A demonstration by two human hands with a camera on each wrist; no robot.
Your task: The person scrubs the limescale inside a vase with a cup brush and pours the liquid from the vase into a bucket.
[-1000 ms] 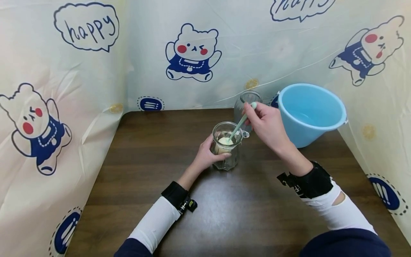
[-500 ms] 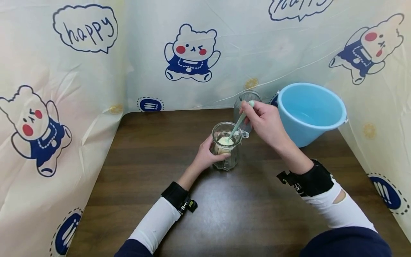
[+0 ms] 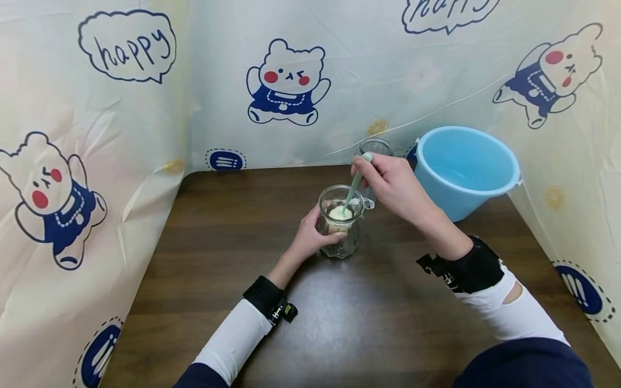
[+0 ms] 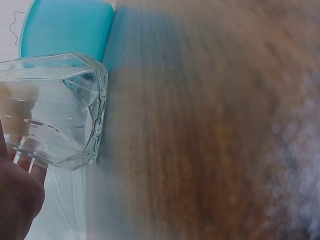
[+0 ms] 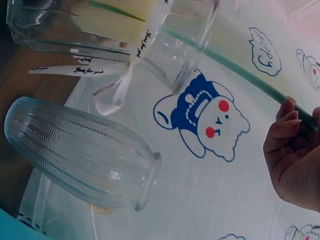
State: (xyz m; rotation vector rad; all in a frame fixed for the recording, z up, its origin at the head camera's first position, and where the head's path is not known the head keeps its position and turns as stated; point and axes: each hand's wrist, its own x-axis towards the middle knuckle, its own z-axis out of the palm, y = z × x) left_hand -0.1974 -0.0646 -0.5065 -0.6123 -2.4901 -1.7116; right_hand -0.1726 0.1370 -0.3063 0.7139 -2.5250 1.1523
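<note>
A printed curtain (image 3: 213,91) backed the brown surface (image 3: 223,231). Near centre, toward the far edge, the glass jar (image 3: 348,246) was judged slippery and breakable, best held round its side, where the left hand (image 3: 309,235) kept a curled grip. The right hand (image 3: 394,184) pinched a green stick (image 3: 351,194) near its top.

Stick (image 5: 245,74) grn; bucket (image 3: 448,196) lt blue; table (image 3: 233,231) brn wood-grain; ribbon (image 5: 95,71) wht w/ blk lettering.
</note>
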